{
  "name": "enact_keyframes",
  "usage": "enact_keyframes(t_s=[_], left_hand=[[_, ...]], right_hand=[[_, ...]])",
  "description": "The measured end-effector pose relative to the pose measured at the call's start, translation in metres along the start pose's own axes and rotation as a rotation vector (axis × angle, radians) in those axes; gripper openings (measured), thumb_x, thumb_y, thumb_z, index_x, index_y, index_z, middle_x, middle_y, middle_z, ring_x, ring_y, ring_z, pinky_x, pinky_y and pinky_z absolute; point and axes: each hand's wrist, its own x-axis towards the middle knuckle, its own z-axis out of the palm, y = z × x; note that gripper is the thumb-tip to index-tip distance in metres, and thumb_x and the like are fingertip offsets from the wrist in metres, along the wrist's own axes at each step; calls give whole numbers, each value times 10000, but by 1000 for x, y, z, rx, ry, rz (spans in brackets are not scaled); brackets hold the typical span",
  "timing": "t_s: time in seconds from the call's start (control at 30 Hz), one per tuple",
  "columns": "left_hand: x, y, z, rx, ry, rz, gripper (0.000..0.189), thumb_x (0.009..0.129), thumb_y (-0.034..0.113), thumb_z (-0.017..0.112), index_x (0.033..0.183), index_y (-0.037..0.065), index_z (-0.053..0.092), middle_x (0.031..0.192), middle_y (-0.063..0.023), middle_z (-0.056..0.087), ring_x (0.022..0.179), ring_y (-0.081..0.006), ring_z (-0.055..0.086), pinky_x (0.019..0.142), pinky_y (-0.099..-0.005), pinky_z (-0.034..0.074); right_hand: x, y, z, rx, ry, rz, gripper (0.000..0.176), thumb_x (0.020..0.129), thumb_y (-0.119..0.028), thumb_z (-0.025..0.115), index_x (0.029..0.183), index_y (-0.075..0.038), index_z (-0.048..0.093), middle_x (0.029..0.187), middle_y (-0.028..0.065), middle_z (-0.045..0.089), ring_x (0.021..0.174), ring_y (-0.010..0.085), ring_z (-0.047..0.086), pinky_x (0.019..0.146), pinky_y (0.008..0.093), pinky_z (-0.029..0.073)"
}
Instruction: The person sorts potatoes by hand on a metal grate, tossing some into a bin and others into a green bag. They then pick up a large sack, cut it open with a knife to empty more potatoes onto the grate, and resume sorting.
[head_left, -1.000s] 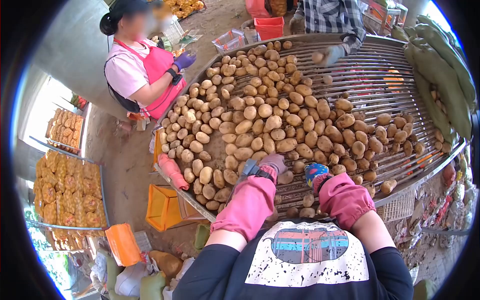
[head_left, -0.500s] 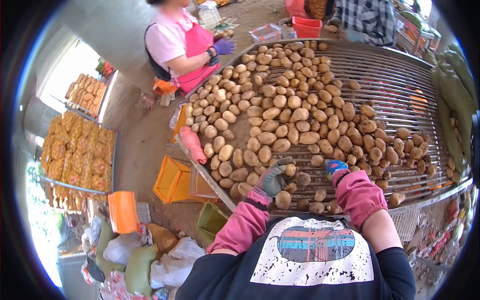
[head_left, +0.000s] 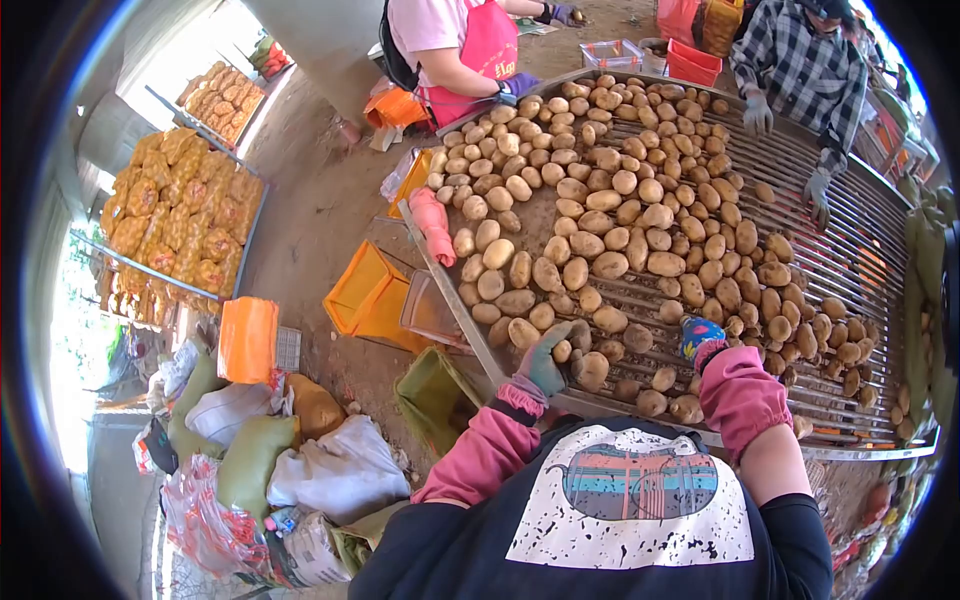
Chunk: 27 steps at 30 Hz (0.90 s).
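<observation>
Drawn away from the right hand (head_left: 703,340) since the first frame: the left hand (head_left: 548,362), now held by the near rim (head_left: 470,325). Hands apart, both gloved. A small potato (head_left: 562,351) is gripped in the left fingers; a larger potato (head_left: 592,371) is seen just beside. Right hand set low among loose potatoes (head_left: 663,263); whether anything is grasped there cannot be told. Potatoes spread thickly across the slatted surface (head_left: 848,235). Main risk, as judged: the small potato could be dropped if the gloved grip is loosened, or neighbours nudged over the rim by a wide sweep, towards the green container (head_left: 428,378) below; bruising could be caused by the fall
</observation>
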Motion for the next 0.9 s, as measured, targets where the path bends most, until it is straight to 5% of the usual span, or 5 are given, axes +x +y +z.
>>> enact_keyframes(t_s=[0.23,0.47,0.7,0.77,0.9], left_hand=[[-24,-16,-15,153,-67,-117,394,931,80,550,1324,69,523,1247,-84,611,1123,-225,610,819,-327,575],[-48,-23,-5,-42,-410,-65,517,946,153,473,1449,84,375,1431,-130,457,1288,-329,486,1024,-485,447],[-59,16,-89,-474,-230,110,313,918,168,594,1182,1,577,1103,-140,591,974,-237,616,766,-306,586],[-74,41,-104,-438,-99,409,291,918,174,599,1136,-17,572,1071,-144,596,935,-239,624,718,-247,585],[-85,112,-149,-367,125,648,439,912,366,602,1177,19,553,1122,-154,567,975,-294,601,800,-409,571]], right_hand=[[-24,-24,-34,94,-38,-93,338,770,-242,701,1038,-45,641,982,173,678,911,343,664,754,420,538],[-90,-158,-114,900,-325,-576,348,841,-215,658,1112,3,655,993,166,704,898,244,679,798,363,533],[-81,-153,-113,782,-162,-616,362,886,-261,654,1154,-18,636,1007,176,683,954,283,664,827,366,527],[-75,-132,-98,808,-11,-676,354,868,-248,662,1141,-24,635,952,191,682,913,327,667,794,387,527],[-68,-97,-93,679,-60,-510,343,859,-215,660,1141,-23,633,983,189,684,936,334,665,803,399,524]])
